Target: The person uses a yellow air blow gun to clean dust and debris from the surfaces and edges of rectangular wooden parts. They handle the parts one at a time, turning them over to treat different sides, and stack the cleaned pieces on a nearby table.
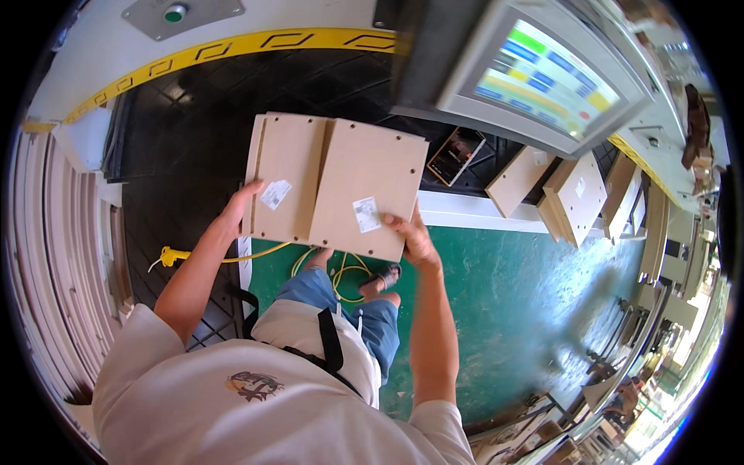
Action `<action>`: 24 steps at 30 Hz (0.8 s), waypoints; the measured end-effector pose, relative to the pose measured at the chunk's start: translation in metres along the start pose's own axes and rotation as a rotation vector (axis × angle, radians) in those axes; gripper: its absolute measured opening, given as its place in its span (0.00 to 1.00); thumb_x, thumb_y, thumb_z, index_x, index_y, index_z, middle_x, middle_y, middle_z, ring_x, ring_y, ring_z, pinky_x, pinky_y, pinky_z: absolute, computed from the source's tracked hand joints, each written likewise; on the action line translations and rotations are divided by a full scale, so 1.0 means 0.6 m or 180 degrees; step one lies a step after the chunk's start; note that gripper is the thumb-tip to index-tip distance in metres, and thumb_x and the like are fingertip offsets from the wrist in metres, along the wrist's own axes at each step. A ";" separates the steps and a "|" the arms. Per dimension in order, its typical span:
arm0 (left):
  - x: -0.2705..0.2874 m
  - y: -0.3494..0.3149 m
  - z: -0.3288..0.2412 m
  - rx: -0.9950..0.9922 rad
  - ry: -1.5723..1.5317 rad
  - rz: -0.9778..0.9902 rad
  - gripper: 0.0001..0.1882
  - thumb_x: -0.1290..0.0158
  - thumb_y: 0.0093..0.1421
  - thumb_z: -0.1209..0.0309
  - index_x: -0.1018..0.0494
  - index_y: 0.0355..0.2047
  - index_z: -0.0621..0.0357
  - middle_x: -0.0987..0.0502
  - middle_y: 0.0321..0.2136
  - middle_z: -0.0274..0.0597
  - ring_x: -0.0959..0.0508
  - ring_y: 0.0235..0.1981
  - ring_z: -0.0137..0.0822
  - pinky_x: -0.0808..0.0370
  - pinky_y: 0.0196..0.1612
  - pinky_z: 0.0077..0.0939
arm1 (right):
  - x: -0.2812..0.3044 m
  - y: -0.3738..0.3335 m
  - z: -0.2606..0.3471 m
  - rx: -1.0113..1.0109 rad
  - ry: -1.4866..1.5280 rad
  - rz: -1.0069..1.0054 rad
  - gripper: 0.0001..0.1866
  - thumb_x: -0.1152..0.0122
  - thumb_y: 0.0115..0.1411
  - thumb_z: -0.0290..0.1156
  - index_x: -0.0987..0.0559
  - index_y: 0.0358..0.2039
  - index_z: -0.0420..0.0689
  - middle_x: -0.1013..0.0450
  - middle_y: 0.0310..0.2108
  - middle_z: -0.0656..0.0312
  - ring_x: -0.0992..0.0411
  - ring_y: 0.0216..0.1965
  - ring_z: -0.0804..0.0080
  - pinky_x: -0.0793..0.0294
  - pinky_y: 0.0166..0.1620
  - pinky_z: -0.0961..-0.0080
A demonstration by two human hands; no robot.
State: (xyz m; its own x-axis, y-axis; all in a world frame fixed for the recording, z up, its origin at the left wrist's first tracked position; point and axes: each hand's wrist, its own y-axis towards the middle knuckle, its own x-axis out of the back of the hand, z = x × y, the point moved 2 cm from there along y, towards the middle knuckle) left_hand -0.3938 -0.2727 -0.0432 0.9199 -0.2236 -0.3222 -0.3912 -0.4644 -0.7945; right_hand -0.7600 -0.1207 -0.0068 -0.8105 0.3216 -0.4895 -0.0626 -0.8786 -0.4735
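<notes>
Green floor (496, 287) underfoot, black bed (186, 147) ahead of the wearer. Going near to far.

Left hand (235, 209) pinched the outer edge of the left panel (291, 167), thumb on top, fingers mostly hidden below. Right hand (417, 242) pinched the lower right corner of the right panel (372, 170), thumb flat on its face near the label, other fingers round the edge. Both panels sat between the hands, in front of the torso, the right one overlapping the left.

Status: holes were in and labels were on, so drilling looked done on both, my read. Neither had been put down. Couldn't tell if they were incoming or finished, nor if more pieces sat underneath.

Count, held: 2 panel faces, 1 label each, several holes each.

Floor level: yellow cable (263, 253), loops by the feet, number of runs unclear; 1 yellow fitting (172, 256) at its left end.

Past the held panels: 1 dark box (457, 155); right of it 1 lone panel (518, 184), then 1 stack (577, 198) of at least 2, then another group (622, 190), count unclear. What those had left to go through, couldn't say.

Above the bed: 1 screen (546, 77), lit. Far side: 1 green button (175, 13).
</notes>
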 end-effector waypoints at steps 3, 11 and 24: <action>-0.008 -0.053 0.037 0.0058 -0.0084 -0.0067 0.39 0.45 0.63 0.44 0.31 0.65 0.61 0.22 0.56 0.54 0.21 0.56 0.49 0.24 0.59 0.50 | 0.009 -0.057 -0.030 0.0028 0.0167 0.0051 0.55 0.29 0.53 0.29 0.51 0.77 0.47 0.35 0.63 0.52 0.35 0.63 0.59 0.32 0.64 0.62; -0.147 -0.192 0.175 0.0138 0.0096 0.0344 0.39 0.44 0.62 0.49 0.33 0.66 0.62 0.22 0.57 0.52 0.21 0.56 0.48 0.24 0.60 0.48 | 0.114 -0.347 -0.043 0.0361 0.0261 -0.0353 0.61 0.25 0.47 0.32 0.52 0.76 0.42 0.37 0.65 0.48 0.37 0.66 0.57 0.37 0.68 0.62; -0.787 -0.277 0.363 0.0487 0.1454 0.2416 0.46 0.41 0.58 0.50 0.40 0.70 0.63 0.24 0.59 0.56 0.19 0.56 0.49 0.21 0.58 0.45 | 0.372 -0.940 -0.069 0.1730 0.1026 -0.1835 0.59 0.22 0.48 0.44 0.49 0.72 0.40 0.38 0.63 0.49 0.37 0.65 0.55 0.32 0.64 0.58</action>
State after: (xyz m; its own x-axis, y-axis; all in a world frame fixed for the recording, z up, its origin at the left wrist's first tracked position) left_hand -0.7572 0.0965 0.1289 0.3016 -0.7580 -0.5783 -0.8513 0.0590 -0.5214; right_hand -0.8817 0.4613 0.1210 -0.3662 0.7826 -0.5034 -0.7516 -0.5677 -0.3358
